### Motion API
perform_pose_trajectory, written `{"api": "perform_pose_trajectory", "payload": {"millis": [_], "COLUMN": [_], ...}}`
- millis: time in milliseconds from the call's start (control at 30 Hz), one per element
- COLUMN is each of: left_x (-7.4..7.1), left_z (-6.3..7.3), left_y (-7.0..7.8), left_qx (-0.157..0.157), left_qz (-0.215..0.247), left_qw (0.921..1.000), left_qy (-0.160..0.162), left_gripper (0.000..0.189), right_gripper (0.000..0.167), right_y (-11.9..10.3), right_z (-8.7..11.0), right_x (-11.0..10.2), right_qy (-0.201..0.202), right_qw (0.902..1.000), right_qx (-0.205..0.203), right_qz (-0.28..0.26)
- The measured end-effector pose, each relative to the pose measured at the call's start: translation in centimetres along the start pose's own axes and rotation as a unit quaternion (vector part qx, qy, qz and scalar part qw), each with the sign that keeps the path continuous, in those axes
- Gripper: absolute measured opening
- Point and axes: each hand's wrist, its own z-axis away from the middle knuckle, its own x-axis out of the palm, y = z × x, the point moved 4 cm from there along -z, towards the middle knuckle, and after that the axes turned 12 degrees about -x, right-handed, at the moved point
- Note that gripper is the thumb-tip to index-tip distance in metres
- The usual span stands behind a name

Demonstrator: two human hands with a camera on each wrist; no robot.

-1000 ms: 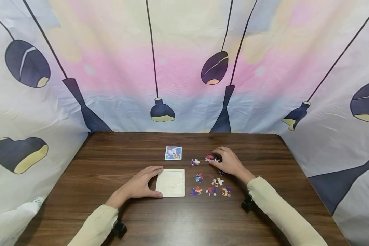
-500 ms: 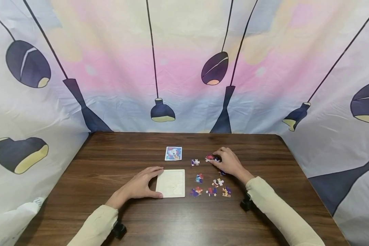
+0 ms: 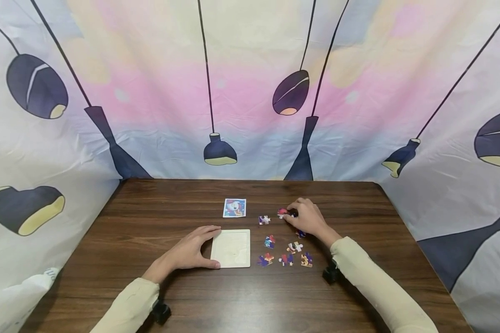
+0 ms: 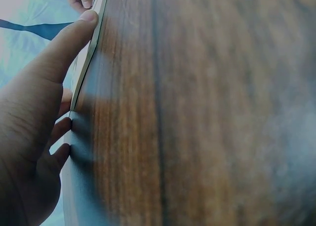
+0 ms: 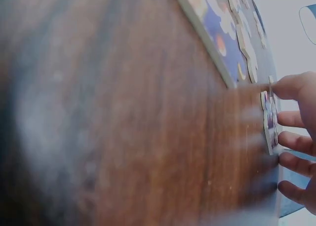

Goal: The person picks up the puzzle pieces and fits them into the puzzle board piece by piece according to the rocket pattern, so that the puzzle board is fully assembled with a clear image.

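Note:
My left hand [image 3: 190, 249] holds the pale square puzzle tray [image 3: 231, 249] at its left side, thumb at the near corner and fingertips at the far one. In the left wrist view the thumb lies on the edge of the tray [image 4: 88, 60]. To the right, my right hand [image 3: 310, 218] pinches a red and dark jigsaw piece [image 3: 282, 212] between thumb and fingers, low over the table, and partly covers it. The right wrist view has the thumb by a thin piece edge, with another jigsaw piece [image 5: 267, 122] lying near the fingertips.
Several jigsaw pieces lie right of the tray, among them a white one [image 3: 294, 247] and a yellow and purple one [image 3: 306, 259]. A dark piece [image 3: 301, 234] sits partly under the right hand. A small picture card [image 3: 234, 208] lies beyond the tray on the wooden table [image 3: 171, 199].
My right forearm has shifted slightly left, and the fingers now cover more of the red piece. The left hand and tray stay where they were.

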Motion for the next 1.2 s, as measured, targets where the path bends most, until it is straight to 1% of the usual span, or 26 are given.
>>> {"api": "perform_pose_trajectory", "payload": {"millis": [100,233,467,667,767,967,1100,1200], "left_x": [-0.1,0.0,0.0,-0.1,-0.2,-0.2,-0.2,-0.2], "left_z": [0.0,0.1,0.0,0.1,0.2,0.2,0.1,0.1], "left_y": [0.1,0.1,0.0,0.1,0.2,0.2,0.2,0.3], "left_qx": [0.002,0.001,-0.002,-0.004,-0.005,-0.002,0.0,0.0], "left_qz": [0.0,0.002,0.001,0.004,0.004,-0.004,-0.006,-0.003], "left_qw": [1.0,1.0,1.0,1.0,0.9999,1.0,1.0,1.0], "left_qy": [0.001,-0.001,-0.004,-0.007,-0.008,-0.002,0.001,0.002], "left_gripper": [0.105,0.105,0.105,0.104,0.104,0.104,0.104,0.104], "right_gripper": [0.035,0.033,0.028,0.03,0.031,0.032,0.031,0.031], "right_y": [-0.2,-0.3,-0.3,-0.8,-1.5,-3.6,-4.9,-5.8], "right_z": [-0.1,-0.3,-0.4,-0.6,-0.7,-1.6,-1.8,-2.0], "right_x": [0.0,0.0,-0.2,-0.5,-0.8,-1.5,-1.2,-0.9], "right_qy": [-0.001,-0.004,0.005,0.01,0.017,0.037,0.043,0.04], "right_qw": [1.0,1.0,0.9993,0.998,0.9971,0.994,0.9917,0.9901], "right_qx": [-0.003,-0.008,-0.038,-0.06,-0.068,-0.088,-0.105,-0.117], "right_qz": [0.002,0.0,0.003,-0.018,-0.03,-0.054,-0.06,-0.066]}}
